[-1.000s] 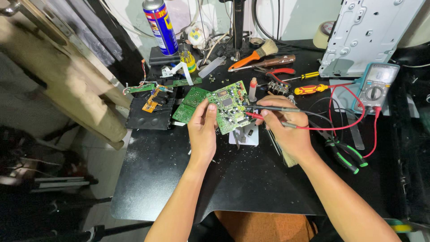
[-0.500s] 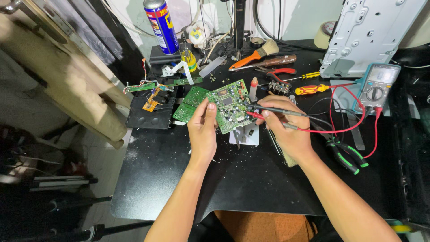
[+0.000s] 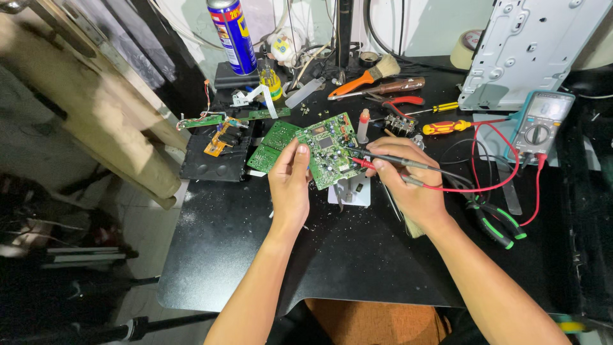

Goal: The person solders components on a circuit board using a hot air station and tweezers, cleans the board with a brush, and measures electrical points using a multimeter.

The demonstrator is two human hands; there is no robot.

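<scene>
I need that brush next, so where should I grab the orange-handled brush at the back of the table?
Take the orange-handled brush by its bare orange handle, coming from the near side. The handle points left toward loose screws, and the bristles lie right, beside a brown-handled tool.

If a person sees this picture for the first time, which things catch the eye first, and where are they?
At the centre, the left hand holds up a green circuit board, and the right hand touches it with red and black probes. Their red leads run right to a multimeter at the table's edge. At the back stands a tall blue and yellow spray can.
</scene>
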